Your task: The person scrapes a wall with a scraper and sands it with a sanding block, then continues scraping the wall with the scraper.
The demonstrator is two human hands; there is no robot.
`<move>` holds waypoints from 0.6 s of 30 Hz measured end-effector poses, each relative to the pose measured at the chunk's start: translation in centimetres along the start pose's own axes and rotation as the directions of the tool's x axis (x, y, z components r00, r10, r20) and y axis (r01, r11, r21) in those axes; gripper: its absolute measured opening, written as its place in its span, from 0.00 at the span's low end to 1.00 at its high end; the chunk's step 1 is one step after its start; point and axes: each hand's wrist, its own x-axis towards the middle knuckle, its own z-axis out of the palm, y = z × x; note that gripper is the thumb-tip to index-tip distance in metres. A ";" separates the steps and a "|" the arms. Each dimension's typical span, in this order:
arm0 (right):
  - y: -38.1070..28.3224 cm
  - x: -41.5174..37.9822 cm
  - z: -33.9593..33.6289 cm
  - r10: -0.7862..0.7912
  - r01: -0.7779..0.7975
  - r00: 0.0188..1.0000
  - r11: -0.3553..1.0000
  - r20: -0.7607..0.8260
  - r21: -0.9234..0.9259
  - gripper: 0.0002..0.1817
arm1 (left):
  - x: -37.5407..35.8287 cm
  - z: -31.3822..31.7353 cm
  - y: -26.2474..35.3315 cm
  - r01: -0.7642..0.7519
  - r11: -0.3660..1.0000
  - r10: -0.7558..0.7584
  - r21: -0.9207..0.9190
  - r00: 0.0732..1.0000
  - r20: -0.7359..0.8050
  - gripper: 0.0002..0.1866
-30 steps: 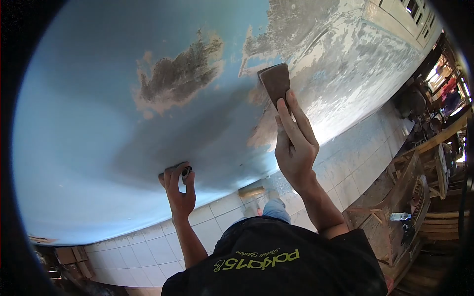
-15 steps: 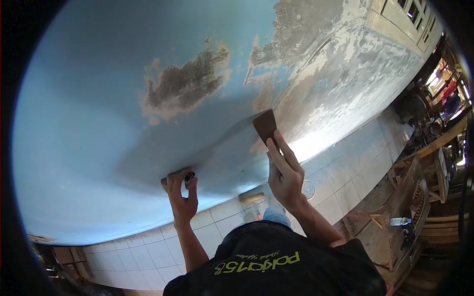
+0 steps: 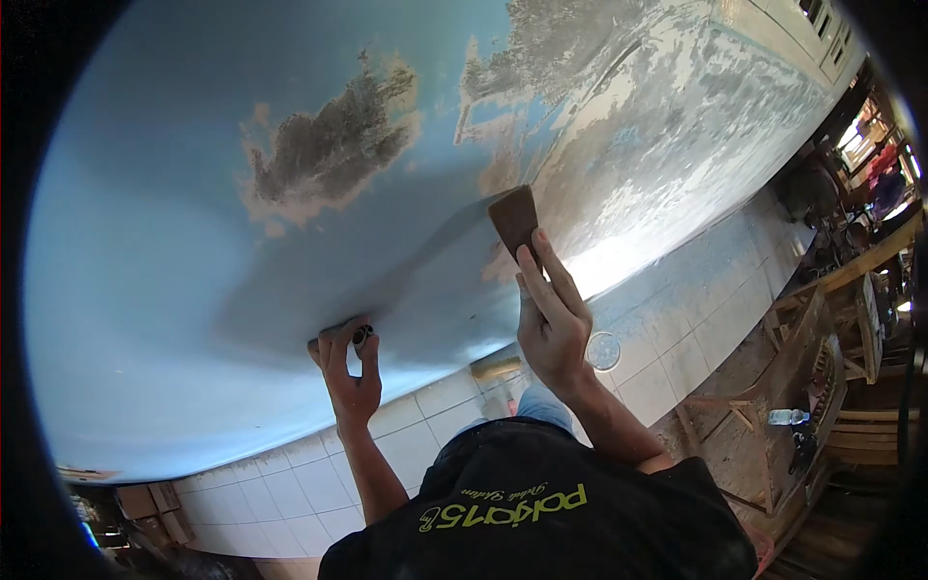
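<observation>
My right hand (image 3: 556, 324) is closed on a flat brown putty scraper (image 3: 514, 217), wide at its far end, which is up against or close to the wall (image 3: 174, 242). The fingers lie along the scraper's near end. Lower and to the left, my left hand (image 3: 350, 372) is closed around a tool with a dark round handle end (image 3: 362, 334). Its flat edge shows at the fingertips by the wall, and the rest is hidden by the hand. Above the hands, the blue paint has a bare grey patch (image 3: 333, 145), and a larger whitish, smeared area (image 3: 667, 135) spreads at the upper right.
White floor tiles (image 3: 280, 493) run along the wall's foot, with a round drain cover (image 3: 603, 352) near my right forearm. A wooden bench (image 3: 773, 464) with a plastic bottle (image 3: 788, 417) stands at the right. Cardboard boxes (image 3: 150, 503) lie at the lower left.
Both hands, still holding their tools, have moved slightly up and left in view. The wall patches have shifted left and up too, as the camera view has moved.
</observation>
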 end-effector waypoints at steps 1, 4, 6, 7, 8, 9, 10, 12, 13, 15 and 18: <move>-0.1 0.0 0.0 0.016 -0.016 1.000 1.000 0.004 0.008 0.24 | 0.2 0.0 0.0 0.001 1.000 -0.001 -0.011 1.000 0.002 0.12; -0.1 0.6 0.2 0.022 -0.022 1.000 0.999 -0.002 0.038 0.24 | 0.2 0.2 -0.3 -0.039 0.999 0.039 0.005 0.999 -0.018 0.12; 0.1 0.6 0.2 0.003 -0.003 1.000 1.000 -0.006 0.022 0.25 | 0.3 0.1 -0.1 -0.022 1.000 0.022 0.002 1.000 -0.003 0.12; 0.1 0.6 0.3 -0.024 0.024 1.000 1.000 -0.009 0.009 0.25 | 0.1 0.0 -0.1 -0.004 1.000 0.004 -0.002 1.000 0.005 0.12; -0.1 0.3 0.2 -0.021 0.021 1.000 1.000 -0.004 0.012 0.25 | -0.1 -0.1 -0.1 0.000 1.000 0.000 0.001 1.000 0.007 0.12; -0.2 0.0 0.2 0.001 -0.001 1.000 1.000 -0.004 0.028 0.25 | -0.1 -0.2 -0.2 -0.017 1.000 0.017 -0.004 1.000 0.010 0.12; -0.2 0.1 0.2 0.018 -0.017 1.000 0.999 -0.008 0.045 0.25 | 0.2 -0.1 -0.3 -0.041 0.999 0.041 -0.009 0.999 0.008 0.12; -0.1 0.4 0.5 0.021 -0.020 1.000 0.999 -0.008 0.041 0.25 | 0.4 0.0 -0.2 -0.062 0.998 0.062 -0.002 0.998 -0.009 0.12; -0.2 0.4 0.6 0.036 -0.036 0.999 0.999 0.001 0.035 0.25 | 0.3 0.0 -0.2 -0.073 0.997 0.073 0.006 0.997 -0.015 0.12; -0.1 0.7 0.5 0.015 -0.014 1.000 1.000 -0.012 0.024 0.25 | 0.3 0.0 -0.2 -0.061 0.998 0.061 0.010 0.998 -0.009 0.12; -0.2 0.0 0.4 0.013 -0.012 1.000 1.000 -0.018 0.027 0.25 | -0.1 -0.3 0.0 -0.044 0.999 0.044 0.018 0.999 0.008 0.12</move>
